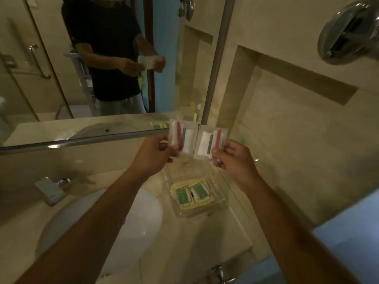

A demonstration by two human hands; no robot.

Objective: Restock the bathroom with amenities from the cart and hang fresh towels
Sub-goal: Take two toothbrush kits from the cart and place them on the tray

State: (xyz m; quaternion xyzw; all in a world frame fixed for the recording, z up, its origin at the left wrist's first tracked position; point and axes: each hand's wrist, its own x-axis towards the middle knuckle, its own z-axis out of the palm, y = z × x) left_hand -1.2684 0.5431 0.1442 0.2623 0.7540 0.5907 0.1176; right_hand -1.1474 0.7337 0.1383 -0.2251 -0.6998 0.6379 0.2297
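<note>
Clear tray (220, 203) of sachets (191, 194) at the desk's (215, 238) right edge beside the basin (143, 212), a packet pinched above it in each grip: left packet (181, 138) in left hand (152, 155), right packet (209, 140) in right hand (235, 159).

Tray (222, 203) open from above; mirror rail (82, 139) behind.

marble counter (205, 238), clear tray (220, 203), faucet (51, 188)

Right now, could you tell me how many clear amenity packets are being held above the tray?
2. One packet is pinched in the left hand; the other packet is pinched in the right hand. They are side by side above the clear tray. The mirror only reflects them.
</note>
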